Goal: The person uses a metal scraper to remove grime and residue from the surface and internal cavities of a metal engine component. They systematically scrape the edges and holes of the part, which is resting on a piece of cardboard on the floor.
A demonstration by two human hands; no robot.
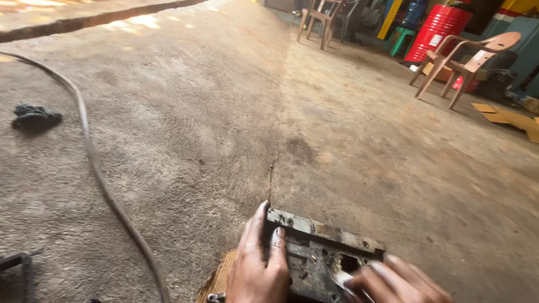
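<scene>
A greasy rectangular metal engine part lies at the bottom of the view on a wooden board on the concrete floor. My left hand grips its left edge, fingers curled over the top rim. My right hand rests on the part's right side, blurred, with its fingertips pressing a small pale object against the metal near a dark opening; what that object is cannot be made out.
A long hose snakes across the floor at left, near a dark rag. A metal frame sits at bottom left. Plastic chairs, a red drum and flattened cardboard stand at the far right.
</scene>
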